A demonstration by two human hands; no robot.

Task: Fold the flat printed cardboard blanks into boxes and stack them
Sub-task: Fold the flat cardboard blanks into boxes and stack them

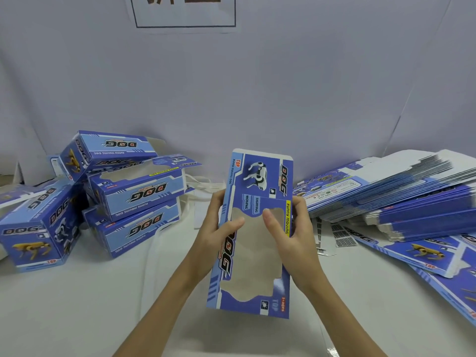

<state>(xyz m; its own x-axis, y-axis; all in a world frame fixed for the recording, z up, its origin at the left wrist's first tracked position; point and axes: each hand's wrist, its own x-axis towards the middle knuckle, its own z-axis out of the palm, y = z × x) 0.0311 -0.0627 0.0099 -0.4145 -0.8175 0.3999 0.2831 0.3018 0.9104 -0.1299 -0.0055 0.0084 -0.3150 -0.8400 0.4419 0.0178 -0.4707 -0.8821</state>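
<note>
A flat blue printed cardboard blank (260, 176) with a robot-dog picture and a cut-out window is held upright in front of me. My left hand (219, 225) grips its left edge, thumb over the window. On the right edge sits my right hand (288, 233), its thumb pressing at the window's rim. Several folded blue boxes (136, 191) are piled at the left, one of them (33, 228) standing nearer the front. A thick stack of flat blanks (401, 191) lies at the right.
The white-covered table (103, 305) runs under everything. Loose blanks (432, 253) spread toward the right front edge. Small barcode label sheets (337, 235) lie by the stack. A pale wall with a framed sign (185, 11) stands behind.
</note>
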